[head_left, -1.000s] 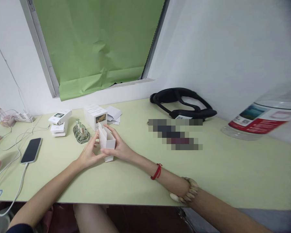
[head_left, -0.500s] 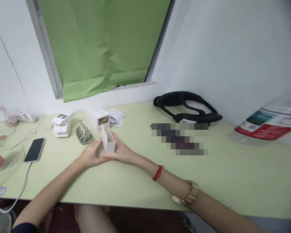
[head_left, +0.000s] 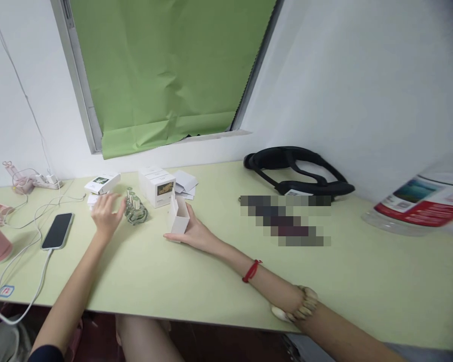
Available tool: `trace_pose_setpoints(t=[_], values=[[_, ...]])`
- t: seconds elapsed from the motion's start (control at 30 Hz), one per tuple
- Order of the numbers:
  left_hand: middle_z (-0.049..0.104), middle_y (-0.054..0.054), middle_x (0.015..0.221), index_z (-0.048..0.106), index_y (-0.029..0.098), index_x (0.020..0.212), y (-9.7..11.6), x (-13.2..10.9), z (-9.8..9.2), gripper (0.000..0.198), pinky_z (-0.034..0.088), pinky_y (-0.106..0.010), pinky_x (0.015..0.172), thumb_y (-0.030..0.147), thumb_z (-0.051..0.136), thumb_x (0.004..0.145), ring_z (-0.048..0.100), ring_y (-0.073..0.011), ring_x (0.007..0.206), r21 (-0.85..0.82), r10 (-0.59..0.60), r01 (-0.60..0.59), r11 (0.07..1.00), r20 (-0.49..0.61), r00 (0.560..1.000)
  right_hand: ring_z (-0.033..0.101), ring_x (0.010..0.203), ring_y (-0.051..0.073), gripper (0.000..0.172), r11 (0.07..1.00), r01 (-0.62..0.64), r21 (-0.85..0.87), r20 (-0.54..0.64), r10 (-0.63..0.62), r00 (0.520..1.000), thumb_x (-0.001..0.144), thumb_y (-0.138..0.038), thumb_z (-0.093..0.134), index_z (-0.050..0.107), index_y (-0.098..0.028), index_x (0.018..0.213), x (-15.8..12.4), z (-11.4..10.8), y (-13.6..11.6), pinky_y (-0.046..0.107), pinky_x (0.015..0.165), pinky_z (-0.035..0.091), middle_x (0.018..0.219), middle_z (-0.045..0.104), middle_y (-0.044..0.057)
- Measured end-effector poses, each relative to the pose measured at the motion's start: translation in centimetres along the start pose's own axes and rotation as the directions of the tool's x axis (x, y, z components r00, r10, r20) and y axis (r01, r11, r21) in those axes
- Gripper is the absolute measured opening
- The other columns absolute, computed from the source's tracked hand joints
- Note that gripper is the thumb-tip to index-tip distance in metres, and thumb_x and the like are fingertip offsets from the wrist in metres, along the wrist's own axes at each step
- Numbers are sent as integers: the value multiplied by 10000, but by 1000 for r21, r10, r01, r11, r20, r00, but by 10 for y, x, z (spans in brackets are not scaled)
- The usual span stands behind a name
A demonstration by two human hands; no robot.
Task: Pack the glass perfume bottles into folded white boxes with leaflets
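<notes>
My right hand (head_left: 195, 233) on the box (head_left: 178, 219), my left hand (head_left: 104, 213) by the bottles (head_left: 136, 212)

I see the box standing upright on the table (head_left: 211, 281) with its top flap open. My right hand grips it from the right and near side. My left hand is well to its left, fingers spread and holding nothing, just beside the bottles. Blur hides whether it touches them. The phone (head_left: 57, 230) lies further left.
</notes>
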State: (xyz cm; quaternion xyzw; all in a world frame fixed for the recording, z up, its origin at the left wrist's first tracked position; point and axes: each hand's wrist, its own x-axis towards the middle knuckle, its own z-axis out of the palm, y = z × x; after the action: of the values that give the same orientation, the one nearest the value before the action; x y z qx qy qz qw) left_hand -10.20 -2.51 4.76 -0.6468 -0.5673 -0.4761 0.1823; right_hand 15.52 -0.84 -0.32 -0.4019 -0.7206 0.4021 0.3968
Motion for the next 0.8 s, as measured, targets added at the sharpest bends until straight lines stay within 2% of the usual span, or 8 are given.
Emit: trace_pose_setpoints(t=[0.07, 0.1, 0.23, 0.33, 0.4, 0.5, 0.6, 0.8], values=[[621, -146, 1207, 604, 185, 1160, -14, 7, -2, 397, 407, -405, 997, 422, 603, 841, 557, -284, 1164, 64, -120, 129, 990, -123, 985, 530, 1201, 329, 1115, 1000, 6, -7, 4, -6, 1000, 610, -487, 807, 138, -229, 1463, -1, 0, 0, 463, 981, 466, 1389, 462, 157], [566, -167, 1293, 543, 169, 1249, -22, 9, -2, 503, 379, -435, 1033, 412, 632, 817, 504, -306, 1238, 89, -187, 201, 975, -141, 972, 525, 1206, 329, 1104, 1000, 0, -13, 5, 0, 1000, 610, -489, 803, 147, -227, 1459, -1, 0, 0, 462, 982, 462, 1378, 471, 154], [420, -203, 1448, 350, 134, 1416, -55, 10, 1, 761, 301, -510, 1100, 374, 680, 773, 376, -341, 1360, 88, -386, 391, 916, -70, 920, 525, 1195, 334, 1079, 999, -22, -46, 16, 22, 1000, 622, -507, 788, 155, -227, 1449, -2, 0, 2, 477, 972, 458, 1360, 487, 148], [362, -206, 1498, 263, 122, 1466, -75, 12, 2, 890, 261, -533, 1126, 383, 715, 746, 355, -351, 1375, 19, -501, 503, 864, -61, 863, 530, 1182, 334, 1073, 998, -11, -68, 24, 12, 1000, 633, -515, 782, 142, -237, 1447, -3, 0, 3, 486, 963, 458, 1360, 488, 143], [382, -182, 1496, 329, 154, 1448, -86, 15, 2, 837, 246, -534, 1136, 382, 721, 744, 348, -352, 1380, -1, -519, 519, 855, -21, 855, 543, 1162, 330, 1065, 997, 5, -83, 28, -3, 1000, 638, -521, 782, 144, -248, 1446, -4, 1, 4, 482, 939, 474, 1338, 506, 135], [462, -125, 1451, 500, 220, 1340, -98, 20, 2, 625, 262, -488, 1145, 342, 704, 761, 363, -318, 1376, -31, -441, 445, 895, 84, 893, 574, 1115, 321, 1045, 995, 13, -100, 29, -11, 1000, 648, -539, 776, 159, -260, 1444, -5, 2, 6, 458, 887, 503, 1300, 538, 123], [565, -101, 1338, 583, 220, 1242, -104, 22, 4, 477, 343, -424, 1108, 299, 675, 781, 468, -267, 1291, -110, -389, 404, 908, 131, 912, 589, 1091, 326, 1032, 994, 19, -108, 15, -17, 1000, 639, -553, 779, 191, -261, 1435, -5, 3, 6, 449, 871, 513, 1269, 559, 121], [582, -113, 1259, 667, 201, 1087, -95, 22, 4, 265, 373, -380, 1089, 251, 610, 833, 502, -239, 1262, -104, -360, 355, 929, -35, 932, 581, 1098, 339, 1046, 995, 1, -95, -2, -2, 1000, 619, -544, 783, 203, -234, 1432, -2, 5, 7, 448, 873, 519, 1259, 564, 138]])
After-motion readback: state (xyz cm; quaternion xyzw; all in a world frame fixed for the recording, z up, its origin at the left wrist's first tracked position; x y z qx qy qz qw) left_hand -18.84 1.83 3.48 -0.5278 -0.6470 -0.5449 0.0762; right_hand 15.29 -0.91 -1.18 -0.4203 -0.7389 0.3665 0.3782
